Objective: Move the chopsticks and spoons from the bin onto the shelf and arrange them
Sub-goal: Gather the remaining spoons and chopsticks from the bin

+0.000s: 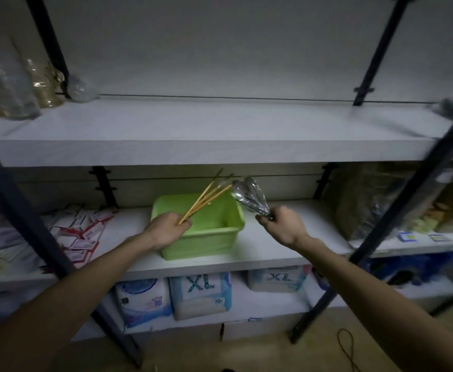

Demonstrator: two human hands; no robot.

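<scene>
At the centre of the frame I had my left hand (167, 230) curled round the lower ends of a bundle of thin, light wooden chopsticks (206, 197), which fanned up and to the right above the open lime-green plastic bin (209, 237) on the middle white shelf (273, 248). Just right of centre, my right hand (281, 228) gripped the handles of a cluster of shiny metal spoons (248, 196), bowls tilted up-left near the chopstick tips. The broad white upper shelf (220, 130) spanned the frame above both hands.
</scene>
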